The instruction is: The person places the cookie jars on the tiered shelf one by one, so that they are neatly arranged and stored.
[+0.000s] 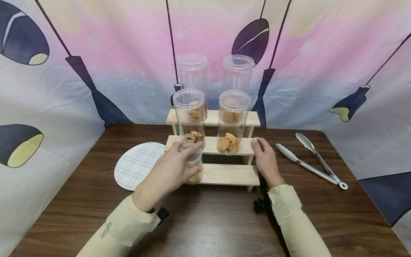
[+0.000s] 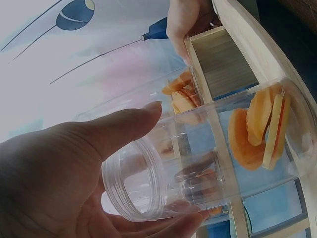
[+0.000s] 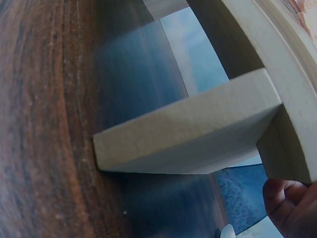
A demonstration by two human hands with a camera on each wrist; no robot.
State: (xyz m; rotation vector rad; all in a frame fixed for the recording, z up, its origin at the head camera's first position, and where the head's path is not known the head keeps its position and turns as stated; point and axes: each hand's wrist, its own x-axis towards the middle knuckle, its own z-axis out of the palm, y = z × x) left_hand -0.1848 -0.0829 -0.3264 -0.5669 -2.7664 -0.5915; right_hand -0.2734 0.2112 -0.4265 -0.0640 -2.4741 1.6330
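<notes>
My left hand (image 1: 170,167) holds a clear plastic jar (image 1: 194,175) near its lid, with the thumb and fingers on opposite sides. Orange-yellow cookies (image 2: 247,136) lie at the bottom of this jar in the left wrist view. It stands at the left of the lowest step of a three-step wooden stand (image 1: 229,174). At the middle step's right end, my right hand (image 1: 266,160) grips the board edge. The right wrist view shows some of its fingers (image 3: 285,196) against the wood.
Two jars with cookies, a left jar (image 1: 190,117) and a right jar (image 1: 231,117), stand on the middle step. Two taller jars stand behind. A checked plate (image 1: 135,166) lies left of the stand; open metal tongs (image 1: 316,160) lie right. Patterned cloth (image 1: 135,71) hangs behind the table.
</notes>
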